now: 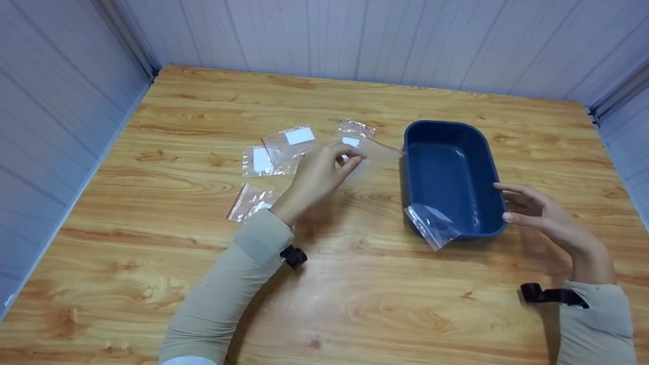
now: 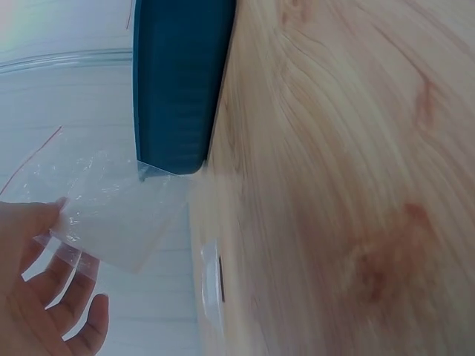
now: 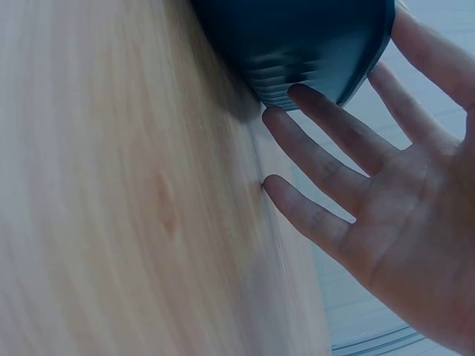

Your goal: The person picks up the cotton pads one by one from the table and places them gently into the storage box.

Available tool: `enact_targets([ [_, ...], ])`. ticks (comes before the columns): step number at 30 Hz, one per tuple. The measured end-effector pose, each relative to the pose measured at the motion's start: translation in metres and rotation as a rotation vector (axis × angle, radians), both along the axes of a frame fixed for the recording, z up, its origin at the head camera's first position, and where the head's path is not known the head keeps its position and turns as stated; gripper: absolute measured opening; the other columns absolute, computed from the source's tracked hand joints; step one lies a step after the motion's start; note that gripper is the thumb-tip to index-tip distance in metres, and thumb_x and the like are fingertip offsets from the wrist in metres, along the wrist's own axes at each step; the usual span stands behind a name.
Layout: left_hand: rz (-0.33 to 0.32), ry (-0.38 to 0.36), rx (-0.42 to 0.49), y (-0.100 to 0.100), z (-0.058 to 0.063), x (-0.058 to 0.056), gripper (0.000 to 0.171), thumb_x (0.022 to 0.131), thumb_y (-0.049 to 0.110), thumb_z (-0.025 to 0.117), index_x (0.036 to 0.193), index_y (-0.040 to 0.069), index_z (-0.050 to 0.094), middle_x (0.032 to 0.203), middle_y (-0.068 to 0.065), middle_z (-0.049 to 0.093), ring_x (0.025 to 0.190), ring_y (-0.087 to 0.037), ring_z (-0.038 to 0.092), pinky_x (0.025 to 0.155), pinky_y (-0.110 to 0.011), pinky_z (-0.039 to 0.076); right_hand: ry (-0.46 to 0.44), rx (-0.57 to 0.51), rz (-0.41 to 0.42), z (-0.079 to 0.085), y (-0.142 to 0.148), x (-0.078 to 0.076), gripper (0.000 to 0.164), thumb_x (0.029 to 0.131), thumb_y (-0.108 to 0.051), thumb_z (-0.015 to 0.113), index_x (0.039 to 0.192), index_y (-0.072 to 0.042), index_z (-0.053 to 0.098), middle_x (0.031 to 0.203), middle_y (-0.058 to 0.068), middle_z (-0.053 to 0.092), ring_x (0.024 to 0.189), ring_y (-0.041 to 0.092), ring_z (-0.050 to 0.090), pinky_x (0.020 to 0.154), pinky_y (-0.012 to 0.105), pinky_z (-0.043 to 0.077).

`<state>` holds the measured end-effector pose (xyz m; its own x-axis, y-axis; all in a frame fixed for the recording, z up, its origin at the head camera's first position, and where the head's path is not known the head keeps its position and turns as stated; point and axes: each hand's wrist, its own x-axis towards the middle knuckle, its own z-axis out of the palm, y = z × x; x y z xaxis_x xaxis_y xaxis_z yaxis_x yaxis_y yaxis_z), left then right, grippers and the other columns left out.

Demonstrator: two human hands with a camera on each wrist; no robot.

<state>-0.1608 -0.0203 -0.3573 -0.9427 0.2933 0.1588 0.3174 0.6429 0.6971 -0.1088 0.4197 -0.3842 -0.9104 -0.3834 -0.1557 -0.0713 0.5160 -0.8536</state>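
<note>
My left hand (image 1: 324,170) is raised over the table and pinches a clear zip bag (image 2: 104,208) between thumb and forefinger. The thin bag spreads towards the blue plastic bin (image 1: 441,177), its red seal line up. At the bin's right side is my right hand (image 1: 557,218), thumb and fingertips at the rim. Its fingers (image 3: 326,167) are spread and fairly straight along the bin's outer wall in the right wrist view. Another clear bag (image 1: 433,227) lies across the near left corner of the bin, partly outside the rim.
Left of the bin, several clear zip bags with white patches lie on the wooden table (image 1: 355,304): two overlapping bags (image 1: 291,139), a nearer bag (image 1: 248,200) partly behind the left arm, and one bag (image 1: 357,126) behind the held one. Pale panel walls (image 1: 355,40) enclose the table.
</note>
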Motion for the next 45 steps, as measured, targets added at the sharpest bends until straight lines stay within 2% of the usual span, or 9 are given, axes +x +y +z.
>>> enact_targets([
  [4,0.005,-0.012,0.017,0.005,0.001,0.001,0.021,0.102,0.027,0.058,0.114,0.021,0.074,0.110,0.007,0.069,0.093,-0.009,0.060,0.071,-0.027,0.047,0.000,-0.012,0.003,-0.001,-0.002,0.001,0.057,0.100,-0.007,0.057,0.154,-0.013,0.035,0.149,0.000,0.042,0.123,-0.003,0.047,0.091,0.014,0.044],
  [8,0.010,-0.003,0.033,0.011,0.003,0.000,0.022,0.103,0.024,0.056,0.116,0.020,0.073,0.111,0.006,0.069,0.095,-0.009,0.060,0.075,-0.027,0.048,-0.004,-0.028,0.009,-0.002,-0.004,0.001,0.057,0.100,-0.006,0.057,0.153,-0.012,0.036,0.147,-0.004,0.043,0.123,-0.003,0.048,0.090,0.016,0.046],
  [12,0.003,0.027,0.062,0.017,0.004,-0.003,0.021,0.102,0.023,0.058,0.116,0.019,0.074,0.108,0.005,0.069,0.096,-0.011,0.060,0.078,-0.026,0.048,-0.005,-0.019,0.010,-0.001,-0.005,0.001,0.057,0.100,-0.007,0.057,0.153,-0.013,0.036,0.150,0.002,0.041,0.124,-0.003,0.047,0.091,0.015,0.045],
  [17,0.000,0.050,0.083,0.024,0.007,-0.004,0.020,0.100,0.025,0.061,0.114,0.019,0.075,0.104,0.005,0.070,0.092,-0.011,0.060,0.074,-0.027,0.047,-0.002,0.006,0.010,0.001,-0.006,0.000,0.058,0.100,-0.008,0.057,0.154,-0.014,0.035,0.153,0.011,0.037,0.124,-0.003,0.046,0.091,0.014,0.044],
  [20,0.009,0.054,0.099,0.029,0.010,-0.005,0.021,0.100,0.026,0.062,0.114,0.019,0.075,0.105,0.006,0.070,0.092,-0.010,0.060,0.074,-0.026,0.047,-0.005,0.008,0.011,0.000,-0.006,0.000,0.058,0.101,-0.008,0.057,0.154,-0.014,0.035,0.154,0.012,0.036,0.125,-0.002,0.045,0.091,0.014,0.044],
  [29,0.006,0.068,0.153,0.050,0.018,-0.004,0.022,0.099,0.028,0.062,0.116,0.021,0.074,0.107,0.009,0.068,0.093,-0.006,0.058,0.071,-0.023,0.046,-0.008,0.004,0.000,0.000,-0.004,0.002,0.058,0.100,-0.008,0.057,0.154,-0.014,0.036,0.151,0.006,0.041,0.123,-0.003,0.046,0.091,0.014,0.044],
  [36,-0.033,0.078,0.173,0.070,0.024,-0.001,0.023,0.099,0.028,0.062,0.117,0.022,0.074,0.110,0.009,0.067,0.093,-0.005,0.058,0.059,-0.021,0.043,0.002,-0.011,0.005,0.000,-0.002,0.002,0.057,0.100,-0.007,0.057,0.153,-0.013,0.036,0.149,-0.001,0.041,0.123,-0.004,0.045,0.091,0.014,0.044],
  [41,-0.067,0.117,0.196,0.085,0.025,-0.001,0.021,0.098,0.027,0.063,0.115,0.021,0.074,0.108,0.010,0.068,0.087,-0.003,0.057,0.067,-0.018,0.044,-0.017,0.020,-0.017,0.001,-0.002,0.002,0.058,0.101,-0.011,0.058,0.154,-0.016,0.035,0.153,0.008,0.037,0.124,-0.005,0.043,0.090,0.013,0.043],
  [45,-0.097,0.096,0.221,0.095,0.024,-0.001,0.019,0.098,0.025,0.064,0.113,0.021,0.075,0.109,0.011,0.068,0.088,0.000,0.059,0.076,-0.018,0.048,-0.015,0.018,-0.019,0.002,-0.001,0.001,0.058,0.101,-0.010,0.057,0.154,-0.016,0.035,0.152,0.007,0.038,0.124,-0.004,0.044,0.089,0.014,0.044],
])
